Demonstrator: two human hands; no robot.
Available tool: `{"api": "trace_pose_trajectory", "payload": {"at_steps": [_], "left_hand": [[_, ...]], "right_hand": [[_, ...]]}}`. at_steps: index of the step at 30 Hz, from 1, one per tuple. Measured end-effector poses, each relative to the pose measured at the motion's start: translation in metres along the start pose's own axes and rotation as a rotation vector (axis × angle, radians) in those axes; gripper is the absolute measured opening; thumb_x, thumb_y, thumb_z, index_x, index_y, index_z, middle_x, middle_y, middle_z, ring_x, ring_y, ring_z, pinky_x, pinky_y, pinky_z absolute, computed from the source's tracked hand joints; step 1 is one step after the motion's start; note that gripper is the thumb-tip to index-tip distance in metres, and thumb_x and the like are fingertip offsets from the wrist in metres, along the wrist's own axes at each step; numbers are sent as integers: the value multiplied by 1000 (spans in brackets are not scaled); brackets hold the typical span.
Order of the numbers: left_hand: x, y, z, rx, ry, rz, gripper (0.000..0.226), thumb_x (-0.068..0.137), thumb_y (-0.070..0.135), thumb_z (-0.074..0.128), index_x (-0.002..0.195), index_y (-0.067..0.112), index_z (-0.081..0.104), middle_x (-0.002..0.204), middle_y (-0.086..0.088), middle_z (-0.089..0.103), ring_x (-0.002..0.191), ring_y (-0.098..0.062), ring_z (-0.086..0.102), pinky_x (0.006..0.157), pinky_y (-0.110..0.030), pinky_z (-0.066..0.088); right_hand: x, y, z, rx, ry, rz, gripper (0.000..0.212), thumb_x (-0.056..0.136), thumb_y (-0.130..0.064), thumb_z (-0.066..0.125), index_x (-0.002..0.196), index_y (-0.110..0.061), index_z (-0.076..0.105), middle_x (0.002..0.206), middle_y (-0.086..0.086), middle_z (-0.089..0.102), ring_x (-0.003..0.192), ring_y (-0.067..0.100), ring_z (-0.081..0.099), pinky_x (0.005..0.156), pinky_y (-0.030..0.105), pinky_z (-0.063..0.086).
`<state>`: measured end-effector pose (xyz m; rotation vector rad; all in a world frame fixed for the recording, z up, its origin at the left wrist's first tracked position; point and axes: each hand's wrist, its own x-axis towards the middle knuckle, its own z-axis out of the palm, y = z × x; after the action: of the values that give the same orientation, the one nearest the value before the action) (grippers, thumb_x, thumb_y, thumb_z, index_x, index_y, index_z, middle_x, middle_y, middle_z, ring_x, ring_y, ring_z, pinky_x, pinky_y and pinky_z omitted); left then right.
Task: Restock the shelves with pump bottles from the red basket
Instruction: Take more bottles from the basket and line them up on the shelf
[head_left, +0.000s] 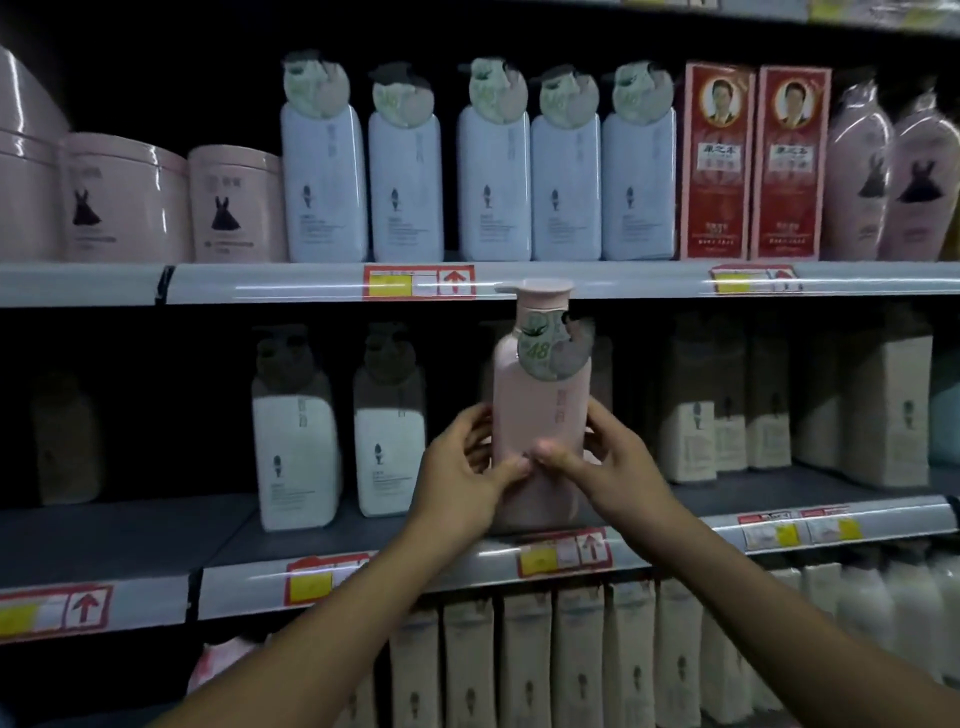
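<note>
Both hands, left hand (462, 462) and right hand (602, 457), clasp the upright pink pump bottle (540, 410) at the middle shelf (363, 577) front edge. Set too near that edge, it could topple off.

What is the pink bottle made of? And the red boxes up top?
Pink bottle: probably plastic, smooth with a soft sheen along its side. Red boxes: likely printed cardboard, judging by the flat faces and sharp corners.

Pink pump bottle at the middle shelf

The tall pink plastic pump bottle (540, 410) stands upright, with a flat pink pump head on top and a round green-grey tag marked "48" hanging at its neck. Its base is at the front edge of the grey metal middle shelf (363, 525), to the right of two white pump bottles (296, 441).
</note>
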<state>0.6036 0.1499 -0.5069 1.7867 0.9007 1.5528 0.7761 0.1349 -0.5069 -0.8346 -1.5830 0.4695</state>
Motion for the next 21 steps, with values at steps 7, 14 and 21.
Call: {"api": "trace_pose_trajectory", "payload": {"at_steps": [7,14,21], "left_hand": [[30,-42,6,36,26,-64,73,80,-1,78,143,15,45,134,-6,62,117,-17,62,94,-23,53],[45,-54,11,118,45,-100,70,85,15,77,147,19,45,136,-3,62,111,-14,65,92,-27,56],[25,-72,15,138,28,-117,84,79,6,80,149,34,43,129,10,66,114,-11,66,92,-30,58]], "right_hand": [[33,47,8,-14,-72,45,51,89,-14,75,135,-25,56,125,-6,70,113,5,66,93,25,57],[50,63,14,16,0,222,55,83,-25,79,132,-21,55,128,0,67,114,15,66,95,40,58],[33,73,27,-211,193,228,55,75,-30,88,120,-18,60,106,-4,69,90,3,64,68,19,52]]}}
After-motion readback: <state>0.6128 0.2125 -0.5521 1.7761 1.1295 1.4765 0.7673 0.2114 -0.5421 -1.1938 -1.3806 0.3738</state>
